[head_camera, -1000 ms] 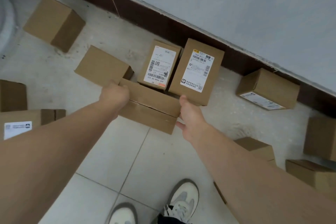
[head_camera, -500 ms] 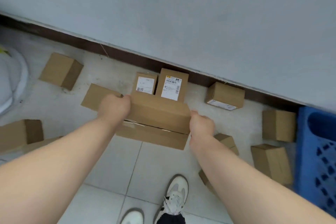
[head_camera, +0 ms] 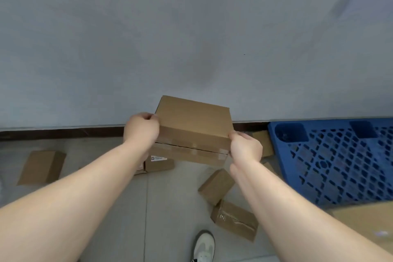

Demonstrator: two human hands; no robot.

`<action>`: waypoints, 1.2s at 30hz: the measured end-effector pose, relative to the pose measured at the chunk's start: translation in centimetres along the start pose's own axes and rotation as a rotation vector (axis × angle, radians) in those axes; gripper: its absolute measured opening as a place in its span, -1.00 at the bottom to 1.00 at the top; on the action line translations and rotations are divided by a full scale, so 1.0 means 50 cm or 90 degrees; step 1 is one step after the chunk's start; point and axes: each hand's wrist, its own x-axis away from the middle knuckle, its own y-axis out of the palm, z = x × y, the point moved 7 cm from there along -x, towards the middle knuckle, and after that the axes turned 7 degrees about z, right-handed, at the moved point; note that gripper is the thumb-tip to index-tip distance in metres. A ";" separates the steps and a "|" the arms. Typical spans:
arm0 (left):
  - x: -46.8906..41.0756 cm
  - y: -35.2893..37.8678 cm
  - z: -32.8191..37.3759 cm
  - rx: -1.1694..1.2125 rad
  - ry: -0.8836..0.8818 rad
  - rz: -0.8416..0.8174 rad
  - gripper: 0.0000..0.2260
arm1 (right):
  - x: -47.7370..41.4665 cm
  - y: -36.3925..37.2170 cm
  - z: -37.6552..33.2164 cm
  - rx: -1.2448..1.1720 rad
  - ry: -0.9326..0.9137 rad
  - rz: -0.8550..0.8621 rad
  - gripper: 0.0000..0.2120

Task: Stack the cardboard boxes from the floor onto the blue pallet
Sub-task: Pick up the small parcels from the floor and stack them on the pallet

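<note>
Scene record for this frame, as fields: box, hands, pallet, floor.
box: lifted off the floor, wall behind it
left hand: grips box's left end
right hand: grips box's right end
pallet: blue, right of box, against wall
floor boxes: several loose, left of and below the box
stage: box not yet on pallet

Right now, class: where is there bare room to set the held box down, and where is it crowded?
Free: the blue pallet grid, between baseboard and the lower-right box; floor tiles left of the shoe. Crowded: loose boxes beside the pallet's left edge.
</note>
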 end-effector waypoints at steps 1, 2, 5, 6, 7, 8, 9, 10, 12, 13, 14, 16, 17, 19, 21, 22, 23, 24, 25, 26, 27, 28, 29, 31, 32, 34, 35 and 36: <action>0.019 0.009 0.023 0.006 0.011 -0.010 -0.83 | 0.003 -0.025 -0.015 -0.018 0.000 0.008 -0.73; 0.037 0.018 0.045 0.012 0.022 -0.019 -0.80 | 0.005 -0.051 -0.028 -0.034 0.000 0.015 -0.72; 0.101 0.046 0.104 0.039 0.050 -0.041 -0.73 | 0.009 -0.132 -0.057 -0.078 0.000 0.043 -0.70; 0.125 0.057 0.120 0.045 0.055 -0.049 -0.72 | 0.009 -0.161 -0.066 -0.093 -0.003 0.056 -0.70; 0.148 0.069 0.134 0.053 0.058 -0.055 -0.71 | 0.008 -0.190 -0.073 -0.105 -0.007 0.070 -0.71; 0.171 0.084 0.148 0.057 0.062 -0.065 -0.71 | 0.004 -0.220 -0.080 -0.116 -0.012 0.085 -0.71; 0.194 0.102 0.161 0.058 0.072 -0.076 -0.71 | -0.001 -0.252 -0.086 -0.126 -0.016 0.101 -0.71; 0.218 0.120 0.175 0.056 0.083 -0.087 -0.71 | -0.006 -0.284 -0.090 -0.136 -0.017 0.115 -0.71; 0.265 0.161 0.205 0.049 0.101 -0.111 -0.72 | -0.016 -0.352 -0.097 -0.157 -0.010 0.140 -0.71; 0.289 0.184 0.220 0.048 0.108 -0.127 -0.73 | -0.022 -0.388 -0.102 -0.169 -0.009 0.152 -0.72; 0.315 0.209 0.236 0.046 0.114 -0.143 -0.74 | -0.029 -0.425 -0.107 -0.182 -0.010 0.163 -0.72; 0.372 0.257 0.269 0.038 0.130 -0.167 -0.76 | -0.045 -0.498 -0.118 -0.201 -0.014 0.183 -0.72; 0.403 0.281 0.286 0.036 0.140 -0.176 -0.76 | -0.053 -0.536 -0.124 -0.208 -0.016 0.192 -0.72; 0.468 0.335 0.314 0.036 0.161 -0.200 -0.77 | -0.074 -0.615 -0.132 -0.224 -0.021 0.209 -0.72; 0.538 0.387 0.335 0.029 0.175 -0.232 -0.76 | -0.094 -0.694 -0.135 -0.240 -0.023 0.222 -0.73; 0.576 0.414 0.343 0.026 0.182 -0.249 -0.76 | -0.104 -0.736 -0.133 -0.248 -0.023 0.233 -0.73; 0.614 0.441 0.349 0.023 0.186 -0.266 -0.76 | -0.113 -0.781 -0.131 -0.255 -0.022 0.245 -0.74; 0.651 0.467 0.354 0.021 0.189 -0.281 -0.76 | -0.120 -0.824 -0.127 -0.260 -0.021 0.260 -0.74; 0.689 0.493 0.359 0.019 0.193 -0.294 -0.77 | -0.128 -0.868 -0.124 -0.266 -0.020 0.273 -0.75; 0.725 0.518 0.365 0.016 0.198 -0.306 -0.77 | -0.135 -0.910 -0.120 -0.273 -0.018 0.285 -0.75; 0.760 0.544 0.370 0.014 0.203 -0.317 -0.78 | -0.142 -0.950 -0.116 -0.282 -0.012 0.296 -0.75; 0.794 0.569 0.376 0.014 0.208 -0.328 -0.78 | -0.149 -0.988 -0.112 -0.290 -0.008 0.307 -0.75; 0.828 0.594 0.382 0.012 0.212 -0.341 -0.78 | -0.155 -1.027 -0.110 -0.299 -0.005 0.316 -0.74; 0.896 0.641 0.393 0.007 0.223 -0.362 -0.78 | -0.169 -1.103 -0.106 -0.315 -0.003 0.336 -0.74; 0.931 0.664 0.399 0.002 0.230 -0.372 -0.78 | -0.177 -1.141 -0.103 -0.319 -0.001 0.346 -0.74; 0.998 0.707 0.409 -0.007 0.247 -0.391 -0.80 | -0.190 -1.213 -0.097 -0.329 0.004 0.363 -0.77; 1.031 0.728 0.415 -0.009 0.255 -0.402 -0.81 | -0.196 -1.248 -0.092 -0.334 0.007 0.373 -0.79; 1.064 0.749 0.420 -0.009 0.261 -0.413 -0.82 | -0.203 -1.282 -0.088 -0.340 0.008 0.383 -0.81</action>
